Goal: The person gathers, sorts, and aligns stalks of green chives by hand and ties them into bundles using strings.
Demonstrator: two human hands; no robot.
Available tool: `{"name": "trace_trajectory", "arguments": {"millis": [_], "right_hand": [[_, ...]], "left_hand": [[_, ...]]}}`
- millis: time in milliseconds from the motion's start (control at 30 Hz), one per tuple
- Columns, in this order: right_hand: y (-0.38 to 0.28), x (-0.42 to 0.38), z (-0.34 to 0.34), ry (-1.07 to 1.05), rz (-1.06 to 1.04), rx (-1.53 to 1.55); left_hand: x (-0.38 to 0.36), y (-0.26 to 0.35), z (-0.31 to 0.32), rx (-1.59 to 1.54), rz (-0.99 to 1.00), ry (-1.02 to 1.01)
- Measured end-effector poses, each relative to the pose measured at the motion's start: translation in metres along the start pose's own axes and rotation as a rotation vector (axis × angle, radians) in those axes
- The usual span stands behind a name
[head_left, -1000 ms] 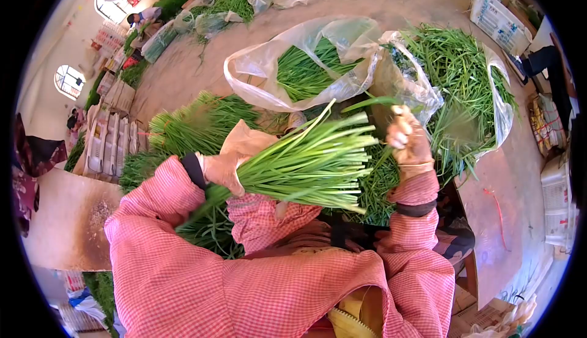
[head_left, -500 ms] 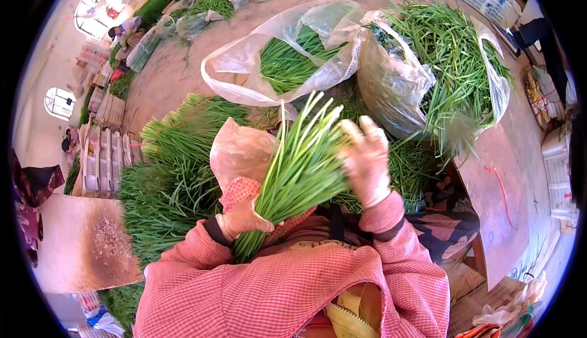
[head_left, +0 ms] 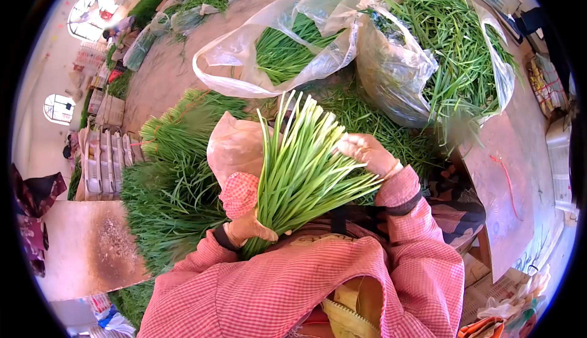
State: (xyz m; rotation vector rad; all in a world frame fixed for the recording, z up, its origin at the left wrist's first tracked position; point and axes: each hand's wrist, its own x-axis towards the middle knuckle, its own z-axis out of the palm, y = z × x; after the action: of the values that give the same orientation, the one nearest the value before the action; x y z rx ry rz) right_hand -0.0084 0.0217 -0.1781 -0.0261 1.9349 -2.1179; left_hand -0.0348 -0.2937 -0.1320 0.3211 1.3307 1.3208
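My left hand (head_left: 249, 229), in a thin glove, is closed round the lower part of a bunch of green garlic chives (head_left: 306, 167), whose pale stalk ends fan out upward. At the bunch's right edge, my right hand (head_left: 372, 154) has its fingertips pressed together on the stalk ends. Behind the bunch is a pale cloth-like cover (head_left: 229, 145) over what looks like my knee. Stacked bundles of chives (head_left: 174, 197) lie to the left of my left hand. Loose green leaves (head_left: 391, 136) lie beyond my right hand.
Ahead stands an open clear plastic bag (head_left: 214, 63) with chives inside. Next to it, a fuller bag (head_left: 391, 87) overflows with loose leaves. A board (head_left: 507, 185) with a red string is at right; a stained board (head_left: 67, 240) is at left. White crates (head_left: 101, 163) stand farther left.
My right hand has come down from a raised, spread pose to pinch at the bunch's right edge. The chives have fanned out wider, still in my left hand.
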Motion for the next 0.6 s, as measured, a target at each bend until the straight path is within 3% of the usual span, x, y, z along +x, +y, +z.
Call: {"name": "trace_trajectory", "arguments": {"millis": [33, 100, 167, 200, 233, 300, 333, 400, 433, 500, 600], "right_hand": [[0.027, 0.009, -0.004, 0.223, -0.346, -0.113], [0.011, -0.003, -0.006, 0.521, -0.081, 0.914], [0.028, -0.012, -0.028, 0.751, -0.198, 0.18], [0.01, -0.022, -0.024, 0.941, -0.271, -0.338], [-0.024, -0.034, -0.013, 0.997, -0.395, -0.706], [-0.064, -0.044, 0.01, 0.631, -0.421, -0.772], [-0.057, -0.041, 0.015, 0.635, -0.413, -0.772], [-0.037, -0.03, 0.02, 0.307, -0.187, -1.193], [-0.036, -0.031, 0.018, 0.25, -0.116, -1.07], [-0.034, -0.039, 0.018, 0.31, -0.269, -0.913], [-0.024, -0.049, 0.01, 0.251, -0.285, -0.657]], "left_hand": [[0.0, -0.005, -0.004, -0.014, -0.001, -0.065], [-0.001, -0.012, 0.0, 0.042, -0.003, -0.068], [-0.001, -0.009, 0.015, 0.051, 0.004, 0.143], [0.0, -0.012, 0.019, 0.202, 0.083, 0.249], [0.001, -0.009, 0.023, 0.201, 0.081, 0.249], [-0.001, 0.002, 0.034, 0.423, 0.011, 0.339], [-0.001, 0.008, 0.04, 0.428, 0.004, 0.384], [0.0, 0.006, 0.042, 0.385, 0.024, 0.386], [0.0, 0.005, 0.042, 0.344, 0.046, 0.4], [-0.002, 0.001, 0.047, 0.282, 0.081, 0.435], [-0.002, -0.001, 0.046, 0.316, 0.077, 0.389]]}}
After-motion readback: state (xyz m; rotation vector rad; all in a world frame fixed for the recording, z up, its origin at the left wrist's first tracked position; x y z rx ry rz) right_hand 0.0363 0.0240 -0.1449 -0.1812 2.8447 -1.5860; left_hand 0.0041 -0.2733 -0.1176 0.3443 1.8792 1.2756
